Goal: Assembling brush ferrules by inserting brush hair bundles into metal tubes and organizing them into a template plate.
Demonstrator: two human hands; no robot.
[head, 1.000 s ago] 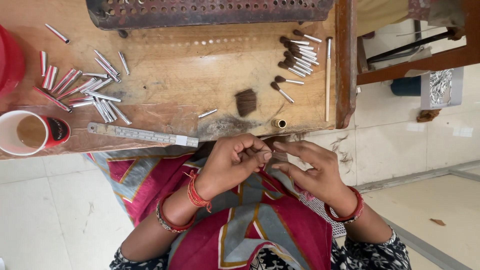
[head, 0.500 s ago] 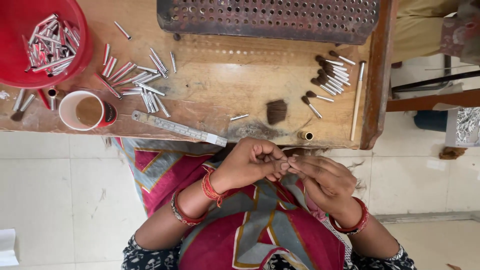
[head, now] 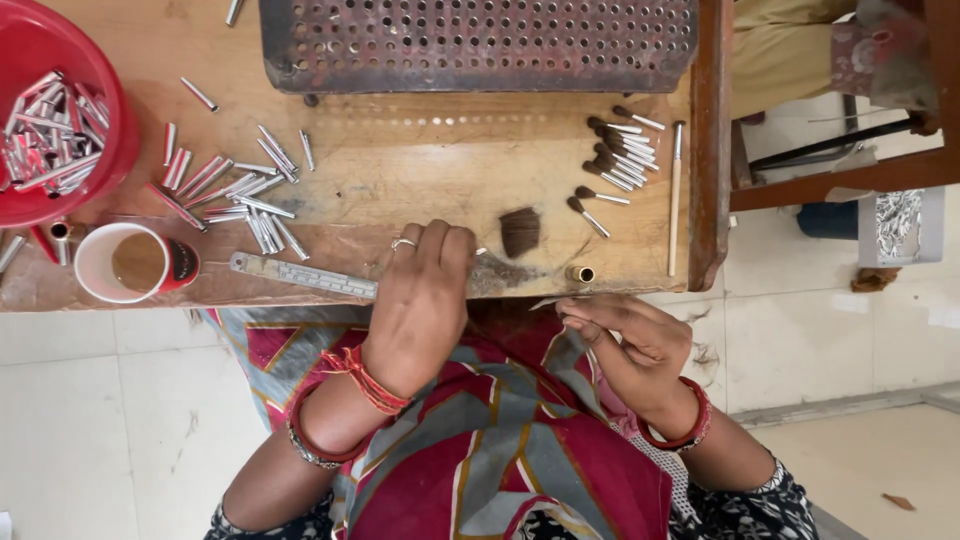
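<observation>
My left hand [head: 420, 300] lies on the worn, matt wood of the workbench [head: 400, 180], its grain scuffed and stained. Under my fingers the ruler [head: 300, 275] is dull grey metal. Above the ruler, the loose tubes [head: 230, 190] are bright, smooth metal, glossy like those heaped in the shiny red plastic bowl [head: 110, 130]. Left of the ruler, the cup [head: 135, 265] looks like smooth white plastic. Beyond it, the perforated tray [head: 480, 45] is rough, rusty-dark metal. My right hand [head: 635, 350] pinches a thin silvery piece; what it is made of I cannot tell.
</observation>
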